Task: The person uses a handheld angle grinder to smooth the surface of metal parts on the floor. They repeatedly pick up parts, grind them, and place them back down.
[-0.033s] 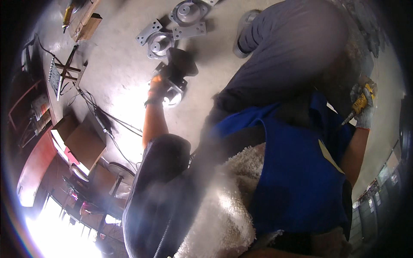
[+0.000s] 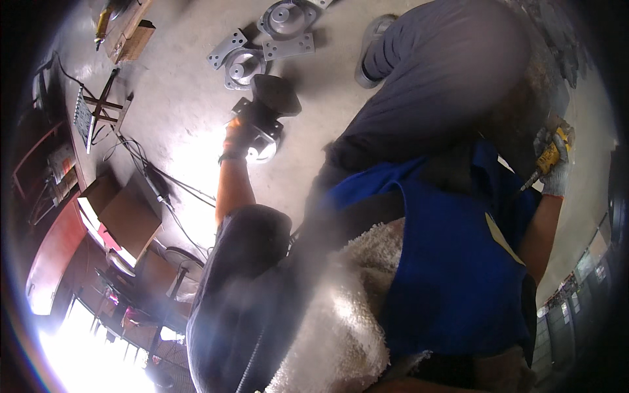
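Observation:
My left hand [image 2: 241, 136], in shadow and partly lit orange, is closed on a metal bracket [image 2: 267, 124] low over the concrete floor. A dark angular plate [image 2: 278, 95] stands up at its far end, and a bright round part [image 2: 262, 152] shows beneath. Shadow hides most of the fingers. Out at the far right, my right hand [image 2: 555, 167], in a grey-white work glove, grips a yellow handheld power tool [image 2: 550, 156] whose narrow tip points down and left. Just beyond the bracket lie grey round-flanged metal parts [image 2: 244, 69] with drilled plates.
Another flanged part [image 2: 287, 19] lies farther off. Cables [image 2: 141, 160] run across the floor at left, near a small metal stand [image 2: 101, 105] and cardboard boxes [image 2: 131, 226]. Wooden blocks [image 2: 134, 40] sit at the far left. My bent leg [image 2: 419, 85] takes up the upper middle.
My left hand and the bracket with its dark plate have shifted and tilted very slightly. My right hand and the yellow tool look unmoved.

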A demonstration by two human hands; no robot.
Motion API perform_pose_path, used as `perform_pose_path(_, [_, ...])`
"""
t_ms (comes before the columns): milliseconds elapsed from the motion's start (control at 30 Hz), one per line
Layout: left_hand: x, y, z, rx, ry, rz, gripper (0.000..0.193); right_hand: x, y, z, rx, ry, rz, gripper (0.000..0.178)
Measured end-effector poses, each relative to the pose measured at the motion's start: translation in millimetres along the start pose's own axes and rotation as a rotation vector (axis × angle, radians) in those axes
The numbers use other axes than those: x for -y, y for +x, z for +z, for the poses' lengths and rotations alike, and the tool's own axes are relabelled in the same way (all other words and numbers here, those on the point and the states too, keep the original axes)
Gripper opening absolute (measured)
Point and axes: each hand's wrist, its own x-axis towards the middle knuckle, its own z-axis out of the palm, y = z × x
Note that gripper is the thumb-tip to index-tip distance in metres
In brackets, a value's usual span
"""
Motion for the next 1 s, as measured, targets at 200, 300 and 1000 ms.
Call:
perform_pose_path(200, [128,15,-51,-0.157,0.197,0.028,0.035,-6,5,-15,-0.014,-0.018,0.036,0.033])
perform_pose_path(300, [167,29,-70,-0.238,-0.137,-0.116,0.030,-5,-7,3,-0.087,-0.005,-0.014,0.031])
perform_pose_path(1000, [26,13,-47,-0.482,0.316,-0.243,0.033,0,-13,13,0.047,0.001,-0.037,0.037])
